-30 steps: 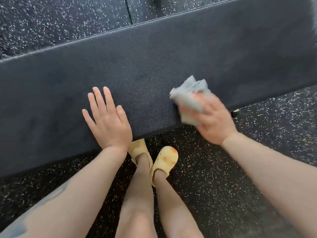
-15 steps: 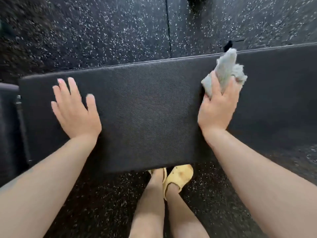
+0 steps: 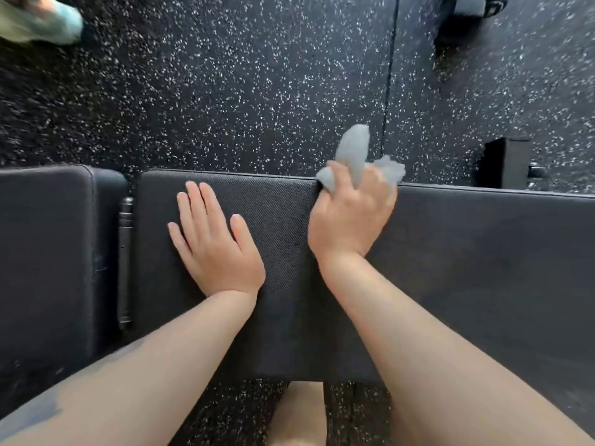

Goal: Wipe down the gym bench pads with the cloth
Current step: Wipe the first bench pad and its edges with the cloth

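Two pads (image 3: 289,252) over speckled floor (image 3: 225,91); right hand (image 3: 351,217) clutches cloth (image 3: 354,152); left hand (image 3: 212,243) flat.

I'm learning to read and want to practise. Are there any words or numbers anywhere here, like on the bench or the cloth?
None: there is no writing to read here.
The bench pad is plain black, with no label showing.
The cloth in the right hand is plain grey.
The floor only has white specks, not letters.
The blurry thing in the far corner is too smeared to read.
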